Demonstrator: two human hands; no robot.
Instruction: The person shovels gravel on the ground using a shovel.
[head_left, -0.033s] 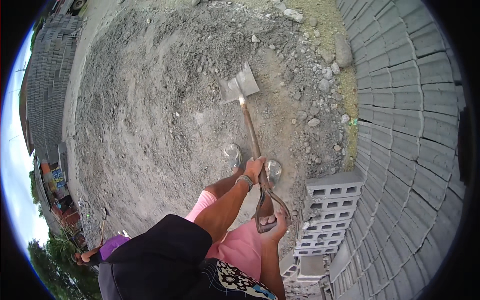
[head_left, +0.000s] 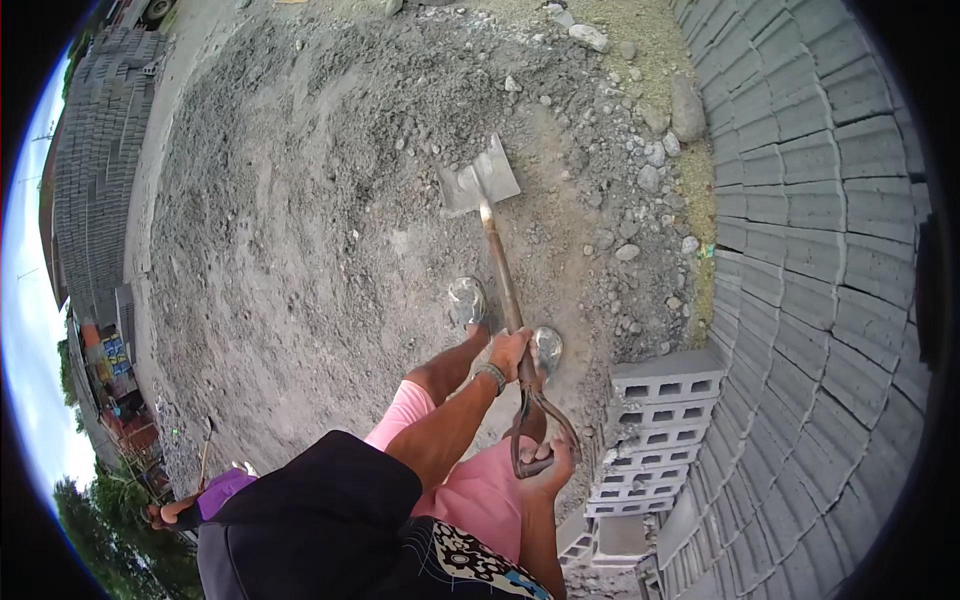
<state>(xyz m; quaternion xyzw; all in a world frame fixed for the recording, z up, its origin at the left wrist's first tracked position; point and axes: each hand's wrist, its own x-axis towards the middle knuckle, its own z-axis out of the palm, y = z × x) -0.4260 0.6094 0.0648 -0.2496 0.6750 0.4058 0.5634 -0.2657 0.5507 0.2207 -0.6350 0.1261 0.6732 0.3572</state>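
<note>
A shovel (head_left: 505, 275) with a wooden shaft lies in front of me, its flat grey metal blade (head_left: 478, 178) at the edge of the loose gravel mix. My left hand (head_left: 511, 353), with a band at its wrist, is closed round the lower shaft just above the fork of the handle. Farther down, my right hand (head_left: 552, 464) is closed round the grip of the forked handle. The front of the blade rests against or in the grey material; how deep I cannot tell. My two dusty shoes stand on either side of the shaft.
Grey gravelly mix (head_left: 290, 200) spreads widely ahead and left. Stones (head_left: 650, 178) are scattered along its right side. Hollow concrete blocks (head_left: 665, 410) stand stacked close on my right, beside a long wall of stacked blocks (head_left: 800, 270). Another person in purple (head_left: 225, 492) is at the lower left.
The shovel and both my hands have shifted very slightly toward me. The grip on it is the same.
</note>
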